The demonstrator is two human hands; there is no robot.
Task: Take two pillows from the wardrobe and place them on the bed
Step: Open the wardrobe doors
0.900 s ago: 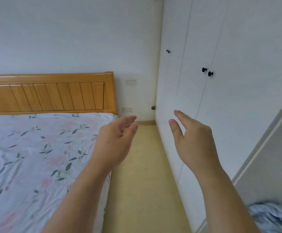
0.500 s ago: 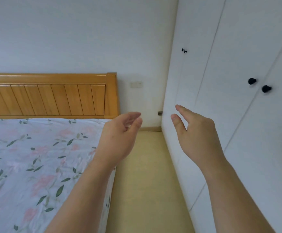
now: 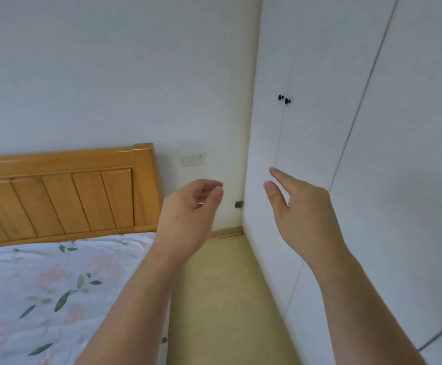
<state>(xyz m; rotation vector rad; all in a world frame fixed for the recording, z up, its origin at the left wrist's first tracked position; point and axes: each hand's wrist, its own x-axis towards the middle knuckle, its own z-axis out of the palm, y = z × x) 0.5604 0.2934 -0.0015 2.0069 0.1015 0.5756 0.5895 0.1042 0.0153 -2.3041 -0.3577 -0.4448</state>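
At the far left lies the bed [image 3: 43, 285], covered with a pale sheet printed with pink flowers and green leaves, and its top shows only that sheet. Behind it stands the wooden headboard [image 3: 56, 196], honey-coloured and panelled, set against the white wall [image 3: 109, 75]. To the right of the headboard post, a switch and socket plate [image 3: 194, 160] sits on the wall. The left hand [image 3: 188, 219] is raised in front of that stretch of wall, forearm reaching up from the bottom edge over the side of the bed. Its grip is loose and narrow, with the fingers gently curled toward the thumb and nothing held. Between the bed and the cupboards runs a strip of yellowish floor [image 3: 227, 285], and low on the wall in the corner sits a small metal door stop [image 3: 239, 204]. The right hand [image 3: 301, 217] is raised beside the left, apart from it and at about the same height, in front of the wardrobe [image 3: 319, 75]. Its grip is wide, with the fingers stretched forward, the thumb spread away and nothing held. The white wardrobe fills the right side, its doors closed, and two small black knobs [image 3: 284, 99] sit close together above the right hand. With the doors closed, the pillows cannot be seen.
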